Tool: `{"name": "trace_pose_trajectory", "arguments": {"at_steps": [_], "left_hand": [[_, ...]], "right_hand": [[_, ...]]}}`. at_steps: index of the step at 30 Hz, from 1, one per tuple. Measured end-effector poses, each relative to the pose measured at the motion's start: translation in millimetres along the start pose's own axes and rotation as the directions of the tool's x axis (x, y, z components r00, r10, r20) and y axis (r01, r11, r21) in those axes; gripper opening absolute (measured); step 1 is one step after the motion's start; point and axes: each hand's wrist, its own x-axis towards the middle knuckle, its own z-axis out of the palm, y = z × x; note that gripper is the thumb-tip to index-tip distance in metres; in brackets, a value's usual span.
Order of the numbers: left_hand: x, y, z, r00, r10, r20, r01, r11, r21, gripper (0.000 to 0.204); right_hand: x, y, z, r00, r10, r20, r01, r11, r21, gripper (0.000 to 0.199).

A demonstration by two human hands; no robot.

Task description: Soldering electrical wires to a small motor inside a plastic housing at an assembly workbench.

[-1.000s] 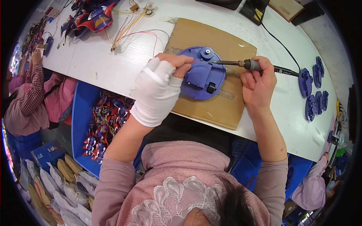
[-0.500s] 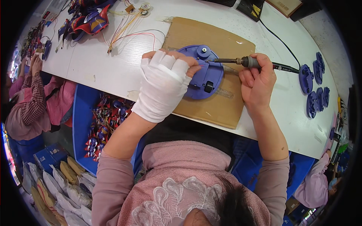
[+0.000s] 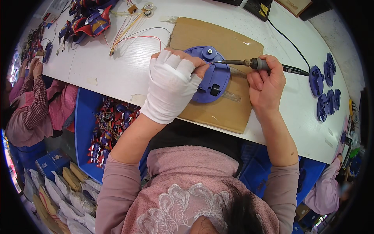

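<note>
A blue-purple plastic shell (image 3: 222,75) with a round post and a black part lies on a cardboard sheet (image 3: 218,33). My left hand (image 3: 171,78), in a white fingerless glove, rests over the shell's left side, thumb and fingertips pinched together near its upper middle. A thin red wire (image 3: 150,36) runs from the left to behind this hand and seems held in the pinch; the fingertips partly hide it. My right hand (image 3: 269,80) grips a soldering iron (image 3: 254,63) by its handle. The iron's tip touches or nearly touches the shell beside my left fingertips.
Several similar blue shells (image 3: 316,81) lie at the right, near the iron's black cord (image 3: 290,46). Coloured wires (image 3: 124,35) and red-and-purple parts (image 3: 91,25) occupy the back left. Below the table edge stands a blue bin (image 3: 83,132) of parts. Another person (image 3: 39,105) sits at far left.
My left hand has shifted slightly right, its fingertips moving closer to the iron's tip. The red wire has shifted a little with it. The right hand and iron stay nearly still.
</note>
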Motion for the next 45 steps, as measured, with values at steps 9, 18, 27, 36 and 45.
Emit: {"name": "trace_pose_trajectory", "arguments": {"at_steps": [9, 18, 27, 36, 45], "left_hand": [[2.3, 1.1, -1.0, 1.0, 0.006, 0.015, -0.006, 1.0, -0.01, 0.019], [2.1, 0.8, -0.5, 1.0, 0.003, 0.014, -0.002, 1.0, -0.021, 0.018], [2.5, 2.7, -0.5, 1.0, -0.006, 0.004, 0.007, 1.0, -0.025, 0.018], [2.8, 1.0, -0.4, 1.0, -0.007, 0.009, 0.007, 1.0, -0.029, 0.017], [2.5, 1.5, -0.8, 1.0, -0.007, 0.022, 0.008, 1.0, -0.026, 0.017]], "right_hand": [[-0.8, 0.0, 1.2, 1.0, -0.009, 0.007, 0.01, 1.0, -0.016, 0.021], [-1.1, 0.1, 2.4, 1.0, -0.01, -0.01, 0.01, 1.0, -0.025, 0.021], [-0.9, 1.1, -3.0, 1.0, 0.008, 0.021, -0.008, 1.0, 0.007, 0.019], [-0.5, 1.5, -0.9, 1.0, 0.006, 0.028, -0.007, 1.0, 0.026, 0.018], [0.4, -0.2, -0.8, 1.0, 0.006, -0.007, -0.006, 1.0, 0.02, 0.021]]}}
